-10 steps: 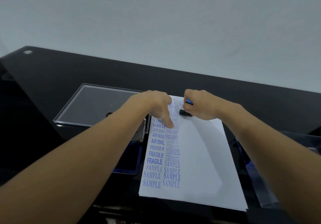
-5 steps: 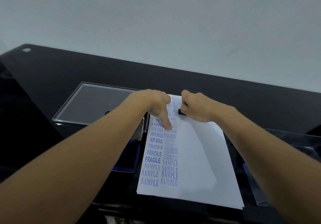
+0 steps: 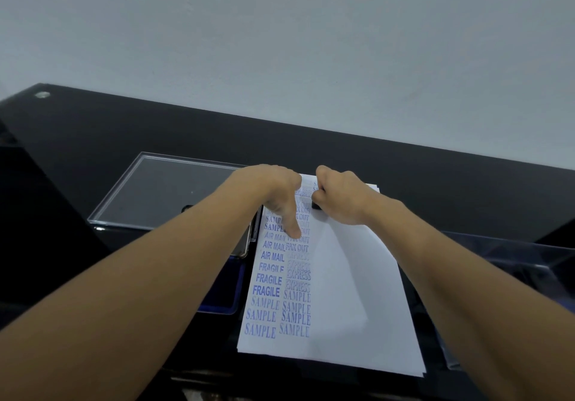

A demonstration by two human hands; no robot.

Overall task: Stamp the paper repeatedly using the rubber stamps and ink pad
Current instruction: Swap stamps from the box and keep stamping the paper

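Right hand (image 3: 337,196) grips a black stamp (image 3: 316,205), pressed on the paper (image 3: 348,276) near its far edge. Left hand (image 3: 277,193) presses the paper beside it, fingers straight.

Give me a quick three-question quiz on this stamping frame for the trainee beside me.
1. True or false: the right hand grips a stamp at the far end of the paper.
2. Which word fills the nearest rows of both printed columns? A) FRAGILE B) SAMPLE C) AIR MAIL
3. Fill in: the blue ink pad lies to the ___ of the paper.

Key: 1 true; 2 B; 3 left.
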